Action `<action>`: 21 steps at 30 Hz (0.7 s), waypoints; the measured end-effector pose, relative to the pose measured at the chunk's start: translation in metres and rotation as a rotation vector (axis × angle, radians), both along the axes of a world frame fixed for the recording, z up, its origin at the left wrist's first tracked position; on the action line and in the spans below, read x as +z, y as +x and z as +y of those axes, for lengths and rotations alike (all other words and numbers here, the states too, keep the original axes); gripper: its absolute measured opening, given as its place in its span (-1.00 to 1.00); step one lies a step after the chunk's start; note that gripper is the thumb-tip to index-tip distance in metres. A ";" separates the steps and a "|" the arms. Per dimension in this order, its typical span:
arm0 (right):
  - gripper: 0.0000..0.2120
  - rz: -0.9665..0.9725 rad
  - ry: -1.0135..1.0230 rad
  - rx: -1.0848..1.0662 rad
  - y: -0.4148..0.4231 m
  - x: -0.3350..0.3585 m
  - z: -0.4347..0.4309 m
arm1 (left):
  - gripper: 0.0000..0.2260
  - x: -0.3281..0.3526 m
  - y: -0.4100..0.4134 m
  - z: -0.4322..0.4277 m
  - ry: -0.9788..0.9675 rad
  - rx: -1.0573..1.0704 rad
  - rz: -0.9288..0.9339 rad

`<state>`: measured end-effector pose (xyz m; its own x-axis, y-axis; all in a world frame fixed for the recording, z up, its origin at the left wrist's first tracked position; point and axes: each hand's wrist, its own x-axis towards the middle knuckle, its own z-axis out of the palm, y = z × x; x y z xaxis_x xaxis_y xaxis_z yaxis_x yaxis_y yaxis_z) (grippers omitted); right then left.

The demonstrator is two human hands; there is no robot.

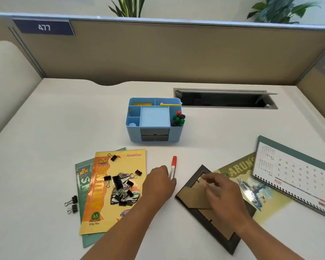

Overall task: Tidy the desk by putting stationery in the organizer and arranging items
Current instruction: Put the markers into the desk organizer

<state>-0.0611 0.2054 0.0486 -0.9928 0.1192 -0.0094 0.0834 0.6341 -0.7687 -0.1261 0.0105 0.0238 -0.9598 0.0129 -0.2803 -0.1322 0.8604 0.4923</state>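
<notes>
Both hands low: red marker [173, 167] just beside left grip [160, 182].

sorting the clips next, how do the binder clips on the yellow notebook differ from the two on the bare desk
The binder clips on the yellow notebook are many, mostly heaped in a tangle with a few scattered, and lie on the cover. The two clips on the desk are a pair, lying side by side left of the notebooks. The heap sits nearer the left hand. Both sets are black with silver wire handles.
</notes>
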 end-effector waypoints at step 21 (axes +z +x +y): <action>-0.93 0.025 -0.406 -0.038 -0.051 0.083 -0.020 | -0.80 0.051 0.021 -0.012 0.326 -0.116 0.224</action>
